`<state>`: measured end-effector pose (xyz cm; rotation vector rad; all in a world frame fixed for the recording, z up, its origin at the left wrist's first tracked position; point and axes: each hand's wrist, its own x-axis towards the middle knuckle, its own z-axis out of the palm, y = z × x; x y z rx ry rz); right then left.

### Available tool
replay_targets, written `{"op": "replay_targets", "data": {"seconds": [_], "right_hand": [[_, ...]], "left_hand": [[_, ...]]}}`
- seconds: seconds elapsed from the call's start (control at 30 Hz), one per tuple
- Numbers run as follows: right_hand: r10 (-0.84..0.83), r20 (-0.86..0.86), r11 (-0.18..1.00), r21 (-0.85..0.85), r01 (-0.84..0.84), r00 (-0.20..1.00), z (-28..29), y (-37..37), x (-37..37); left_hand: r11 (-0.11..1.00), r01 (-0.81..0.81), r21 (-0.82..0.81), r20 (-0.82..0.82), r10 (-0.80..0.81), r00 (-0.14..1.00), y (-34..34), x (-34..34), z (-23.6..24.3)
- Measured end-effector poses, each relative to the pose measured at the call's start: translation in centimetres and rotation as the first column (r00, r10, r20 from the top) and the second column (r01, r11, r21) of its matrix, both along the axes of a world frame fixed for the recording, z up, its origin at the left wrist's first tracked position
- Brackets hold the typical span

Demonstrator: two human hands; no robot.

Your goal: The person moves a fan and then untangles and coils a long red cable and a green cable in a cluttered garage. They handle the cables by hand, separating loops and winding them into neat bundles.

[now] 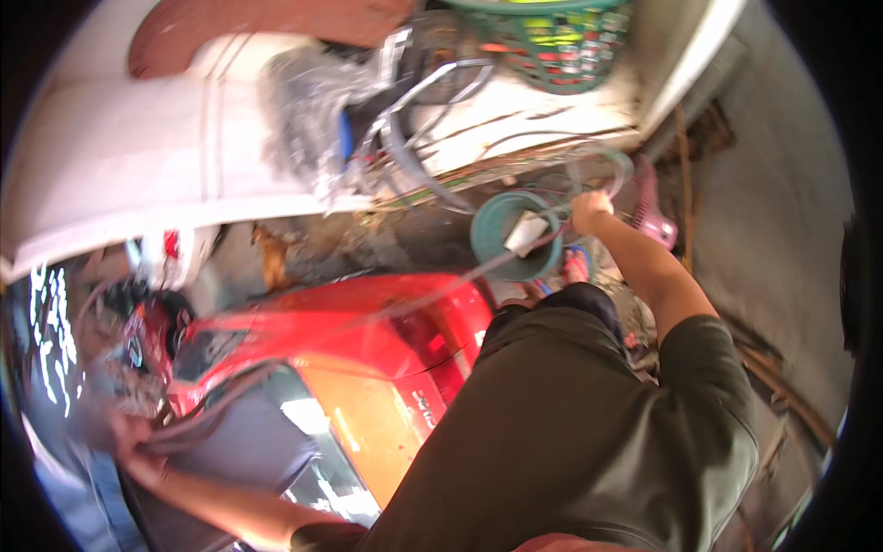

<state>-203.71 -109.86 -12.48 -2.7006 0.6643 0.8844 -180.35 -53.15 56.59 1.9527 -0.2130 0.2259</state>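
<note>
My right hand (593, 210) is closed on a pale hose (614, 164), which makes a loop above a teal bucket (489, 241) with a white object (524, 232) inside. My left hand (133, 442) is at the lower left, over the dark windows of a red car (340, 313); it is blurred by motion, with hose-like strands (198, 423) running from it, and its exact grip cannot be made out. A blurred strand crosses the car toward the bucket. A pink object (655, 221) lies just right of my right hand.
A pale ledge (138, 156) along the top holds a green basket (552, 64), clear plastic (303, 110), cables and a brown board (175, 37). A brown animal (274, 258) is beside the car, and a dark red motorbike (156, 331) is at left. A grey wall (773, 202) and planks border the right.
</note>
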Motion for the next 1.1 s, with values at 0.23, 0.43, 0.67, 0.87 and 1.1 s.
{"op": "replay_targets", "data": {"seconds": [0.23,0.43,0.67,0.87,1.1], "right_hand": [[-0.636,0.328,0.717,0.585,0.379,0.699,13.8,-4.2,19.8],[-0.463,0.076,-0.197,0.963,-0.186,0.883,30.3,15.5,12.9],[-0.558,0.054,-0.500,0.775,-0.387,0.828,28.1,16.7,10.0],[-0.489,0.821,0.670,0.570,-0.475,0.296,28.3,16.6,7.9],[-0.371,0.929,0.876,0.347,-0.336,-0.007,27.3,17.1,9.4]], "left_hand": [[0.752,0.427,0.502,-0.342,-0.280,0.897,-16.8,-6.3,-25.7],[0.938,0.075,-0.340,-0.405,-0.218,0.888,-23.1,-6.6,-39.5],[0.805,0.189,-0.563,-0.362,-0.445,0.819,-24.9,-5.8,-40.9],[0.798,0.212,-0.564,-0.293,-0.434,0.852,-27.5,-4.2,-41.1],[0.747,-0.053,-0.663,-0.452,-0.342,0.824,-30.8,-2.0,-35.8]]}}
